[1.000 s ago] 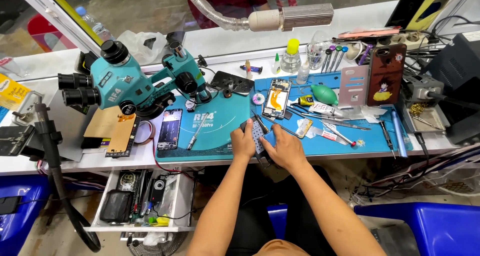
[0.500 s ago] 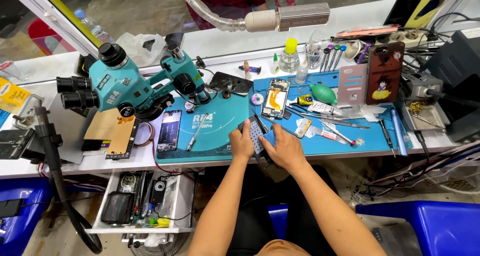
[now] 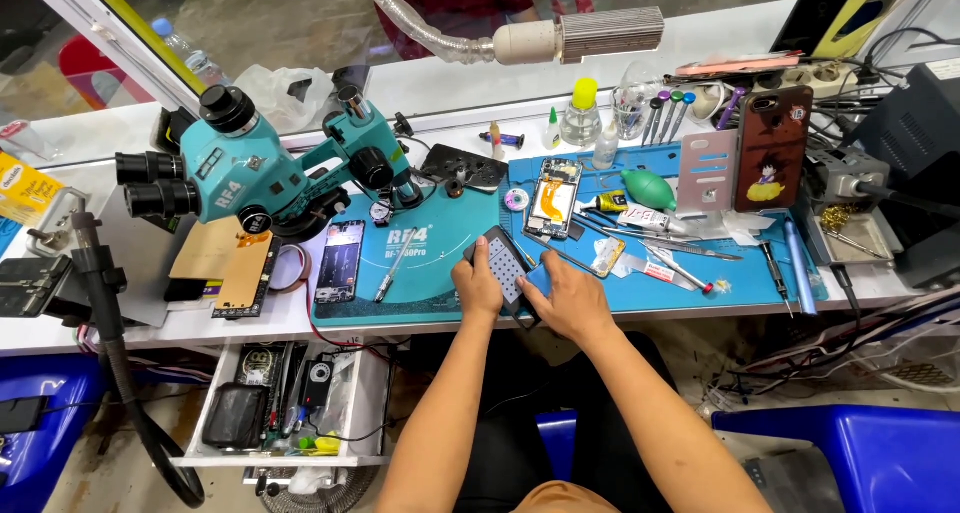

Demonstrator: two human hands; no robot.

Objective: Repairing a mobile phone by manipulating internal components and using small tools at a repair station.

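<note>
**Both hands on a small perforated plate at the mat's near edge**

The left hand (image 3: 478,285) and right hand (image 3: 562,298) together grasp a dark plate (image 3: 506,263) with a grid of small holes. It sits between them, just above the front edge of the blue mat (image 3: 430,273). The left fingers close on its left edge; the right hand covers its lower right end, so that end is hidden and what lies beneath cannot be made out.

The plate's long axis runs diagonally, from upper left, away from the person, to lower right under the right palm. Its free end points toward the microscope (image 3: 270,168), up and left of the hands. The perforated face looks up and seems slightly tilted rather than flat on the mat.

Risks, as a judgement: the grip lies close to the bench edge, so a slip could drop the plate into the lap or the open drawer (image 3: 285,403) below the left forearm. Uneven pressure from the two hands might skew the plate against whatever it rests on. Tweezers (image 3: 395,268) lie just left of the left hand, and loose tools (image 3: 680,263) crowd the right; a sweeping elbow or wrist could scatter them.
</note>
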